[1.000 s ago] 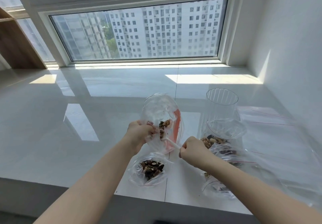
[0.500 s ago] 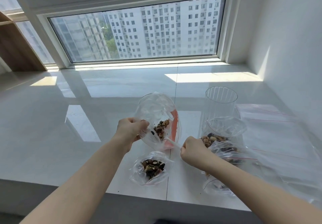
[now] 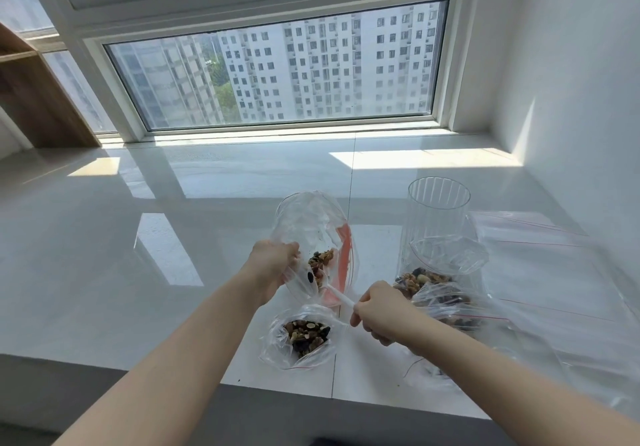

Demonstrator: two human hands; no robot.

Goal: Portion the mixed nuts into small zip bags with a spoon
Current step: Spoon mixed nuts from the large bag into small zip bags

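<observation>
My left hand (image 3: pixel 273 267) grips the side of a large clear bag (image 3: pixel 311 223) with a red patch, held tilted above the counter, with a few mixed nuts (image 3: pixel 320 262) inside. My right hand (image 3: pixel 379 312) holds the handle of a white plastic spoon (image 3: pixel 337 295) whose bowl reaches into that bag's mouth. Below the hands lies a small zip bag (image 3: pixel 299 336) holding a portion of nuts. To the right, other small zip bags (image 3: pixel 440 286) with nuts lean by a clear ribbed cup (image 3: pixel 438 210).
Several empty zip bags with red seal lines (image 3: pixel 540 272) are spread at the right by the white wall. The glossy white counter (image 3: pixel 138 272) runs to a wide window; its front edge is close below the small bag. A wooden shelf (image 3: pixel 31 99) stands far left.
My left hand shifted its hold lower on the large bag's side and the bag tilted. The spoon stays in the bag mouth. The nuts slid toward the spoon.
</observation>
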